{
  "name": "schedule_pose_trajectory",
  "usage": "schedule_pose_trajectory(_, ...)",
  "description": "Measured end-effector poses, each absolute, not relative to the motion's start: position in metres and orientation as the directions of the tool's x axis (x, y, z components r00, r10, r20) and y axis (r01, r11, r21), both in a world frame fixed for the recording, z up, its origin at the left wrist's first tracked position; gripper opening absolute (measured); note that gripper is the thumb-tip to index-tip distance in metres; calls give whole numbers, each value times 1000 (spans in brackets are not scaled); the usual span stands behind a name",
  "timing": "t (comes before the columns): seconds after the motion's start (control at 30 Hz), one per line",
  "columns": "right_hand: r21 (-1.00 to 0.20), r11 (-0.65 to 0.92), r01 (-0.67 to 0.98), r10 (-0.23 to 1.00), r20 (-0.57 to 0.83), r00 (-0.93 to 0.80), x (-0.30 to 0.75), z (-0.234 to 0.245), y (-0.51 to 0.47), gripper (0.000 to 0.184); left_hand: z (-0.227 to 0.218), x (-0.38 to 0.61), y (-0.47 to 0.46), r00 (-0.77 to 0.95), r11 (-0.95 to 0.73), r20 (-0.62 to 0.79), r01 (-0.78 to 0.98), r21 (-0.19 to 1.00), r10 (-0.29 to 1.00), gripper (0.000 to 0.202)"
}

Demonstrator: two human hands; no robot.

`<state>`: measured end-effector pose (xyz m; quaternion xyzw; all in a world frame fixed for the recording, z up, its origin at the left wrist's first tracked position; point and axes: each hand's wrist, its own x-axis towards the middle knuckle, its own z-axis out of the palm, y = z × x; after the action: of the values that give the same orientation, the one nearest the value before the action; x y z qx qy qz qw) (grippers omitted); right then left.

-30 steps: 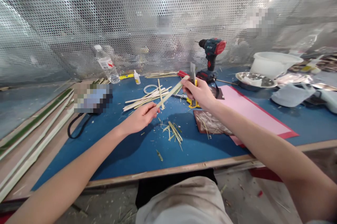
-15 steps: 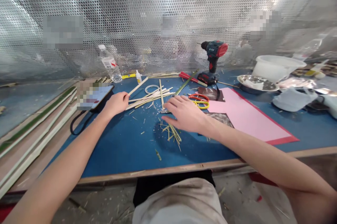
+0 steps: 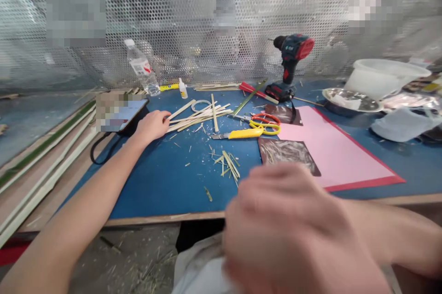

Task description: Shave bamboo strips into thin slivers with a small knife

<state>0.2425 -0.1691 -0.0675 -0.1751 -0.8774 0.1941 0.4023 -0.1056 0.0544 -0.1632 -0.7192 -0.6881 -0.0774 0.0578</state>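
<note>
My left hand [image 3: 152, 124] rests on the blue tabletop [image 3: 162, 179] beside a phone [image 3: 120, 117], its fingers curled round the near end of a thin bamboo strip [image 3: 182, 109]. That strip lies against a loose pile of bamboo strips [image 3: 202, 118]. My right hand [image 3: 286, 229] is close to the camera, low in the frame and smeared by motion, so its fingers cannot be read. A yellow utility knife [image 3: 241, 134] lies on the table by the yellow-handled scissors [image 3: 265, 123]. Several bamboo shavings [image 3: 226, 165] are scattered in front of the knife.
A pink sheet [image 3: 331, 147] and a dark brown sheet [image 3: 288, 151] lie at right. At the back stand a water bottle [image 3: 140, 66], glue bottle [image 3: 182, 88], cordless drill [image 3: 292, 61], metal dish [image 3: 348, 98] and white basin [image 3: 383, 77]. Long bamboo slats [image 3: 41, 156] lie left. Perforated metal screen behind.
My right hand put the knife down on the table and pulled back towards the camera. My left hand carried the strip left to the pile by the phone.
</note>
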Motion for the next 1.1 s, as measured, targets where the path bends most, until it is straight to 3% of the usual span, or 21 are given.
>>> schedule_pose_trajectory(0.07, -426, 863, 271, 493, 597, -632, 244, -66, -135, 11, -162, -107, 52, 22, -23, 199, 1000, 2, 980, 43)
schedule_pose_trajectory(0.17, -229, 839, 494, 537, 490, -686, 254, -88, -69, 17, -160, -108, 50, 12, -3, 219, 999, -41, 976, 43)
schedule_pose_trajectory(0.23, -117, 851, 512, 515, 382, -767, 266, -113, -28, 23, -160, -104, 48, 33, -21, 276, 999, -45, 961, 46)
schedule_pose_trajectory(0.33, -40, 836, 547, 538, 255, -804, 284, -146, 10, 32, -159, -87, 45, 112, -123, 359, 992, 8, 927, 46)
schedule_pose_trajectory(0.43, -37, 856, 515, 509, 230, -829, 292, -160, 19, 33, -156, -64, 48, 242, -277, 338, 959, 59, 910, 44)
schedule_pose_trajectory(0.53, -9, 864, 504, 486, 281, -828, 298, -157, 19, 33, -152, -42, 58, 387, -404, 204, 914, 48, 899, 46)
schedule_pose_trajectory(0.63, 44, 783, 621, 565, 367, -739, 308, -151, 25, 33, -144, -27, 73, 480, -484, 108, 875, 18, 871, 50)
schedule_pose_trajectory(0.77, 94, 531, 842, 731, 451, -511, 329, -150, 46, 32, -131, -16, 93, 479, -479, -19, 878, -9, 878, 50)
schedule_pose_trajectory(0.87, 85, 400, 913, 814, 425, -396, 340, -158, 63, 33, -122, -12, 103, 456, -459, -101, 888, -8, 884, 43)
schedule_pose_trajectory(1.0, 38, 382, 923, 853, 371, -368, 344, -168, 74, 34, -116, -12, 111, 397, -385, -173, 918, 99, 902, 41)
schedule_pose_trajectory(1.1, -26, 403, 915, 839, 409, -358, 336, -165, 69, 31, -117, -15, 114, 358, -331, -211, 931, 153, 910, 43)
